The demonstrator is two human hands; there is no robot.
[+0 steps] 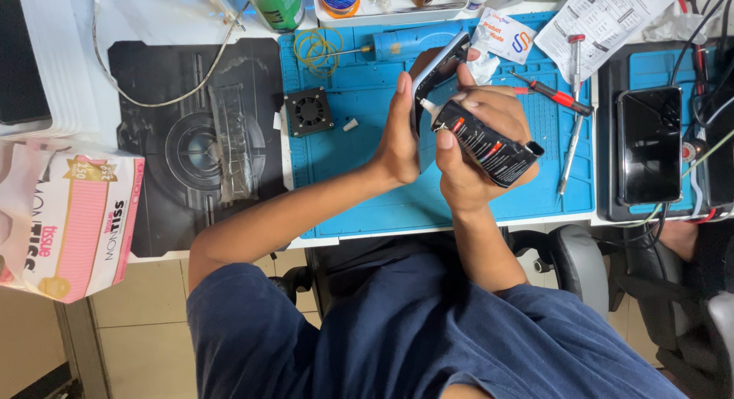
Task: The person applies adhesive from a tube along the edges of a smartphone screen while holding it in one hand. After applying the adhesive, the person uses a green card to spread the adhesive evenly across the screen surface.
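In my right hand [478, 150] sits a black tube [489, 148] with red-and-white label; my left hand [399, 135] props a phone [437, 70]; a pink-and-white tissue pack [80, 223] lies far left; a white sachet [505, 35] and printed sheet [604, 16] lie above; a dark-screened phone [648, 145] rests right.

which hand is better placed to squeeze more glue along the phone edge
Right. The right hand already grips the black glue tube, its white nozzle touching the phone edge. The left hand is flat against the phone, holding it upright over the blue mat.
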